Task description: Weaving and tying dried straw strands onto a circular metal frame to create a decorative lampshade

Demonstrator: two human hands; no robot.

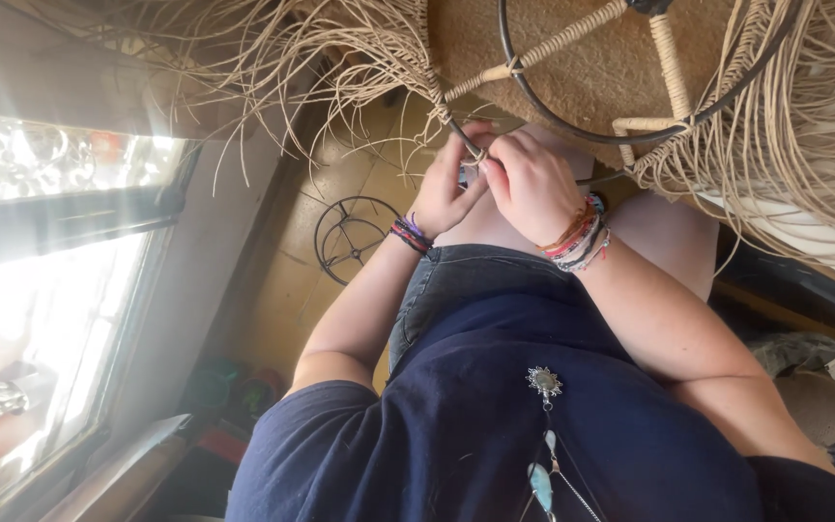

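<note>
A big dark metal ring frame (572,130), partly wrapped and fringed with pale straw strands (359,58), fills the picture from twelve to two o'clock. Just below, near centre, the right hand (533,184) and left hand (445,193) meet, fingers pinched tight on a strand at the frame's rim. A smaller bare wire frame (352,237) lies on the floor at nine o'clock of the hands.

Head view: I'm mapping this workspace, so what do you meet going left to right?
Window → small wire frame on the floor → left hand → right hand → loose cane strands hanging at the right.
</note>
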